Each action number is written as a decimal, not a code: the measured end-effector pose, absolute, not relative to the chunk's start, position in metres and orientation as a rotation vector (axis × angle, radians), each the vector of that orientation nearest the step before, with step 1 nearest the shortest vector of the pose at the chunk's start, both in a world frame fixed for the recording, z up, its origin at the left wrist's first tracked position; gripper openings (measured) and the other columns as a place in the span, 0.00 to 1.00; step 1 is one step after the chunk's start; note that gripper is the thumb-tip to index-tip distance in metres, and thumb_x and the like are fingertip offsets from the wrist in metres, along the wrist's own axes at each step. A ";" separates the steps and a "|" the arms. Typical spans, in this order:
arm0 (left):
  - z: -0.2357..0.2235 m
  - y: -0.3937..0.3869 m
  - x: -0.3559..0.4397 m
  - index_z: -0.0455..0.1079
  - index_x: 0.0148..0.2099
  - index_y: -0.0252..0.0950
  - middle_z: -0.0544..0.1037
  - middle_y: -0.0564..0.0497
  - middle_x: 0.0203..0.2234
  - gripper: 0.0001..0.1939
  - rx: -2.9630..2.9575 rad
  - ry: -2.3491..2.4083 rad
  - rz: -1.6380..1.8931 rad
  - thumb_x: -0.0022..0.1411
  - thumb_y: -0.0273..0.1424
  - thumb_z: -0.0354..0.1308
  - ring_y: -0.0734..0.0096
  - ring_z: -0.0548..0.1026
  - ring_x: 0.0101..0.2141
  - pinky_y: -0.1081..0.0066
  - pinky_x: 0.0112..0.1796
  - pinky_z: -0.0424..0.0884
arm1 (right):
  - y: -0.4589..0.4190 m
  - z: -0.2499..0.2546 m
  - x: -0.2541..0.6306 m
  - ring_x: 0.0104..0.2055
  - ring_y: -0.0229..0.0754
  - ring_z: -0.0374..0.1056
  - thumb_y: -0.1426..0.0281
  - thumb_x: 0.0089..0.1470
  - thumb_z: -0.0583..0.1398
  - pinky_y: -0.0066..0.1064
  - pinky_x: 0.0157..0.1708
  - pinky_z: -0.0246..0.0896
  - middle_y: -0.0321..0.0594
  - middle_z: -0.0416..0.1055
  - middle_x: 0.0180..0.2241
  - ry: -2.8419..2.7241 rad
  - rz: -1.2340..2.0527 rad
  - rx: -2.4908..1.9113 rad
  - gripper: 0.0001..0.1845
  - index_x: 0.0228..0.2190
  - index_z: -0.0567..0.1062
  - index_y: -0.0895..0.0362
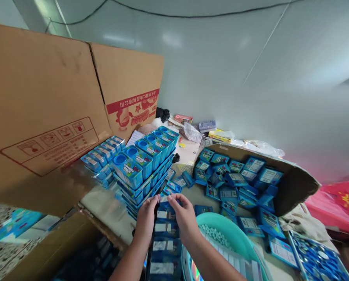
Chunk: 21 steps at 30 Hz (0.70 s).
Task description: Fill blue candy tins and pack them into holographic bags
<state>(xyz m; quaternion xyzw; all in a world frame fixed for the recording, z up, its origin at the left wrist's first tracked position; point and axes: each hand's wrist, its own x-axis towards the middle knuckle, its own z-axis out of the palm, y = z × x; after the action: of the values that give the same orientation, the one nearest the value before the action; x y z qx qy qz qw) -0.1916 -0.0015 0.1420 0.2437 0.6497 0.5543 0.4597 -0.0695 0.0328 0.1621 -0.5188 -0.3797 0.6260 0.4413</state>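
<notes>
Row of blue packs [163, 245]: on my head view it lies at lower centre, between the two hands, its long axis running away from the wearer, the far end at the fingertips and the near end cut off by the lower edge. Left grip [146, 214] flanks that far end on its left, right grip [186, 218] on its right; I find neither clearly nearer. Each is closed in rather than spread: the thumbs rest on the endmost pack with a narrow gap between them, and I read both as pinching it, although I cannot tell how the hidden fingers are placed beneath. Just beyond, loose blue packs [179, 182] lie on the bench [101, 207]. Near the left grip I note a stack of blue trays [133, 194]; beside the right grip, a turquoise basin [241, 234] holding small pale balls [215, 234]. Farther right, an open carton [299, 191] shelters a heap of blue packs [235, 179]; farther left rises a large cardboard box [45, 97].
</notes>
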 end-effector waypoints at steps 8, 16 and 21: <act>0.143 0.009 -0.184 0.76 0.32 0.35 0.81 0.46 0.28 0.23 0.477 1.614 1.372 0.50 0.52 0.63 0.57 0.77 0.36 0.63 0.41 0.70 | 0.029 0.159 -0.069 0.57 0.53 0.65 0.58 0.44 0.68 0.40 0.58 0.52 0.45 0.76 0.49 -0.912 1.438 -1.299 0.15 0.20 0.72 0.53; 0.153 0.018 -0.186 0.77 0.35 0.33 0.83 0.44 0.30 0.27 0.412 1.336 1.304 0.49 0.54 0.65 0.55 0.80 0.34 0.60 0.40 0.74 | 0.032 0.152 -0.071 0.60 0.55 0.63 0.58 0.46 0.67 0.41 0.58 0.53 0.46 0.78 0.46 -0.912 1.342 -1.329 0.15 0.19 0.72 0.53; 0.150 0.023 -0.185 0.76 0.37 0.31 0.82 0.44 0.32 0.27 0.363 1.299 1.379 0.48 0.51 0.68 0.55 0.81 0.36 0.59 0.43 0.74 | 0.036 0.149 -0.073 0.58 0.53 0.64 0.57 0.48 0.66 0.40 0.57 0.53 0.47 0.76 0.47 -0.974 1.270 -1.361 0.15 0.20 0.73 0.54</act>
<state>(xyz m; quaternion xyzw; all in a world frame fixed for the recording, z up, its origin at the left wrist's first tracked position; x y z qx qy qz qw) -0.1849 0.0225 0.1503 0.1546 0.5534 0.5875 0.5698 -0.0731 0.0361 0.1487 -0.5620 -0.4021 0.5246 0.4973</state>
